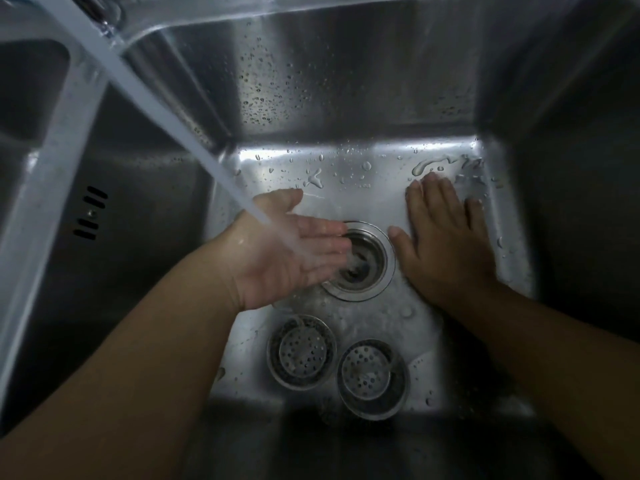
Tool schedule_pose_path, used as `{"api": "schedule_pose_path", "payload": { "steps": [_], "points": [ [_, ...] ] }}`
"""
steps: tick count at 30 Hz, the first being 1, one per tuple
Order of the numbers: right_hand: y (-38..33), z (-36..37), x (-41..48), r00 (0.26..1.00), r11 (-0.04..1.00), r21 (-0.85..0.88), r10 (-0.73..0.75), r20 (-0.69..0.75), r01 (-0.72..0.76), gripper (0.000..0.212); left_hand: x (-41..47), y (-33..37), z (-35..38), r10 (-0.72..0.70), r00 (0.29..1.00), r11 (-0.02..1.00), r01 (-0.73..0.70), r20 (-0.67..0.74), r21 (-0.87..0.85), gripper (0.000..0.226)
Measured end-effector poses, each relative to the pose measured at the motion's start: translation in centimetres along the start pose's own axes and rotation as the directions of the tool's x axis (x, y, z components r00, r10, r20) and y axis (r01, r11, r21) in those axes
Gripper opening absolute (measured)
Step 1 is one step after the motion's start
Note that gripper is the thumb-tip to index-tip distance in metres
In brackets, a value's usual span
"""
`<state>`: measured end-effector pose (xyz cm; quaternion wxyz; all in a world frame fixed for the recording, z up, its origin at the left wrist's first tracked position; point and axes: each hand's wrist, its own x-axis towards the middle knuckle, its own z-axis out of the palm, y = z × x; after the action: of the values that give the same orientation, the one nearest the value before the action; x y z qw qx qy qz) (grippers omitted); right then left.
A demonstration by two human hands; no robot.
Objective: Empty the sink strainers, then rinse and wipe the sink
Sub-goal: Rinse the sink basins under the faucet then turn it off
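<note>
Looking down from the head view, one basin of the sink (346, 98) fills the frame. A water stream (156, 109) slants from the upper left onto the left hand (294, 251). That hand is held palm up, fingers straight and close together, pinching nothing. Its fingertips reach over the left rim of the open drain (367, 268), and water runs off them into the hole. The right hand (446, 237) lies palm down and flat on the wet sink floor just right of the drain. Its fingers are slightly spread, point toward the far wall and hold nothing. The drain therefore sits between the two hands.

Both strainers are out of the drain and rest on the sink floor on its near side, toward the person. The left strainer (301, 351) lies just below the left wrist, and the right strainer (372, 375) lies just beside it, a little nearer the body. Both are round, so they have no long axis to line up with. I cannot tell whether they lie mouth up or mouth down. No scraps show on their perforated discs.

The rinse looks to be under way, with the right palm placed to wipe toward the far right corner, where droplets sit just beyond its fingertips. Reaching a strainer would mean drawing a hand back toward the body. The left hand is nearer the left strainer, and the right forearm passes close beside the right one.
</note>
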<state>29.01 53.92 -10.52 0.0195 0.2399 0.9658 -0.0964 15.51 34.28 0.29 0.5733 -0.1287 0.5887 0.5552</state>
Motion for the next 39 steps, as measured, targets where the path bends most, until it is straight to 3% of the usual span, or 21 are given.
{"api": "schedule_pose_path", "payload": {
  "steps": [4, 9, 14, 16, 21, 23, 25, 28, 31, 34, 37, 39],
  "points": [
    [-0.3, 0.2, -0.2, 0.997, 0.998, -0.003, -0.065, 0.035, 0.065, 0.077, 0.1, 0.1, -0.2, -0.008, 0.998, 0.995, 0.013, 0.056, -0.096, 0.071],
    [-3.1, 0.7, -1.9, 0.901, 0.911, 0.037, -0.412, 0.135, 0.411, 0.073, -0.1, 0.2, -0.2, 0.018, 0.991, 0.980, 0.009, 0.132, -0.198, 0.076],
    [-4.0, 0.8, -2.2, 0.903, 0.910, 0.010, -0.414, 0.114, 0.415, 0.073, -0.3, 0.4, 0.7, 0.170, 0.971, 0.899, -0.083, 0.169, -0.430, 0.071],
    [-3.8, 0.9, -2.2, 0.905, 0.910, 0.019, -0.414, 0.099, 0.414, 0.075, -0.2, 0.3, 1.0, 0.174, 0.969, 0.890, -0.077, 0.178, -0.450, 0.073],
    [-3.8, 1.0, -1.9, 0.905, 0.906, 0.090, -0.420, 0.063, 0.414, 0.069, -0.3, 0.2, 0.2, -0.024, 0.967, 0.961, 0.092, 0.252, -0.261, 0.087],
    [-3.1, 0.8, -1.0, 0.951, 0.954, 0.047, -0.298, 0.076, 0.295, 0.074, -0.5, 0.4, -0.3, -0.102, 0.950, 0.973, 0.156, 0.294, -0.169, 0.091],
    [-1.6, 0.1, 0.1, 0.996, 0.996, 0.015, -0.086, 0.031, 0.085, 0.079, -0.6, 0.4, -0.8, -0.168, 0.940, 0.979, 0.194, 0.296, -0.061, 0.092],
    [0.0, -0.7, 0.8, 0.997, 0.997, 0.027, 0.072, -0.011, -0.071, 0.077, -0.6, 0.4, -1.3, -0.215, 0.949, 0.976, 0.204, 0.232, 0.072, 0.093],
    [-1.1, -0.3, 0.2, 0.994, 0.995, 0.008, -0.096, 0.044, 0.096, 0.076, -0.5, 0.2, -1.5, -0.168, 0.973, 0.973, 0.138, 0.158, 0.185, 0.090],
    [-2.9, 0.6, -0.8, 0.903, 0.915, 0.020, -0.402, 0.153, 0.403, 0.078, -0.2, -0.2, -1.3, -0.038, 0.997, 0.980, 0.025, 0.063, 0.196, 0.077],
    [-3.4, 0.4, -0.9, 0.878, 0.894, 0.055, -0.446, 0.174, 0.444, 0.077, -0.1, -0.4, -1.1, 0.028, 0.999, 0.981, -0.031, 0.018, 0.192, 0.066],
    [-3.1, -0.3, -0.9, 0.875, 0.895, 0.153, -0.444, 0.194, 0.420, 0.075, -0.4, -0.7, -0.6, 0.099, 0.995, 0.975, -0.097, 0.000, 0.202, 0.047]
  ]
}}
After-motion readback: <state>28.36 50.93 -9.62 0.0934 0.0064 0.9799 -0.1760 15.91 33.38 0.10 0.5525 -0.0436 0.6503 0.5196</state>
